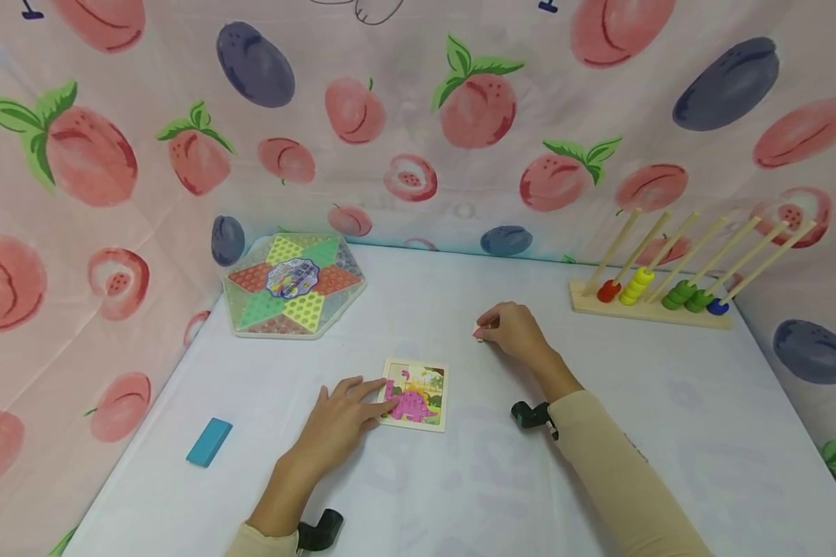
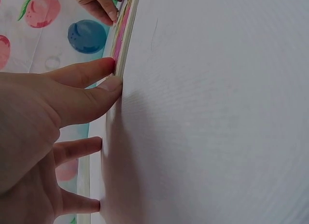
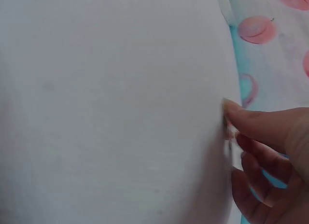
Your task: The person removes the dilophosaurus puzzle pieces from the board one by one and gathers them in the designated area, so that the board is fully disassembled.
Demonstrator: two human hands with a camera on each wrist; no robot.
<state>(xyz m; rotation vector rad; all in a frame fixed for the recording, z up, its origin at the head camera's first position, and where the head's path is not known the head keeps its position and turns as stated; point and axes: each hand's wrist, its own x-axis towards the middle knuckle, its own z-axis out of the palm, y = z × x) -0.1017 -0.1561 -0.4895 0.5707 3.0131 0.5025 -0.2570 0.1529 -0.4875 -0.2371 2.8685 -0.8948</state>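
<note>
A small square jigsaw puzzle (image 1: 428, 401) with a pink dinosaur picture lies flat in a pale wooden frame on the white table. The puzzle's upper left part looks pale and bare. My left hand (image 1: 340, 422) rests at its left side, fingers spread, with thumb and index finger touching the frame and picture; the left wrist view shows these fingertips on the puzzle's edge (image 2: 126, 35). To the right and farther back, my right hand (image 1: 519, 333) pinches a small pink-and-white piece (image 1: 477, 333) just above the table. The fingers mostly hide that piece in the right wrist view.
A hexagonal Chinese checkers board (image 1: 258, 308) lies at the back left. At the back right stands a wooden peg rack (image 1: 655, 312) with coloured beads on upright rods. A blue rectangular block (image 1: 209, 442) lies left of my left hand. Fruit-patterned cloth (image 1: 404, 93) hangs behind the table.
</note>
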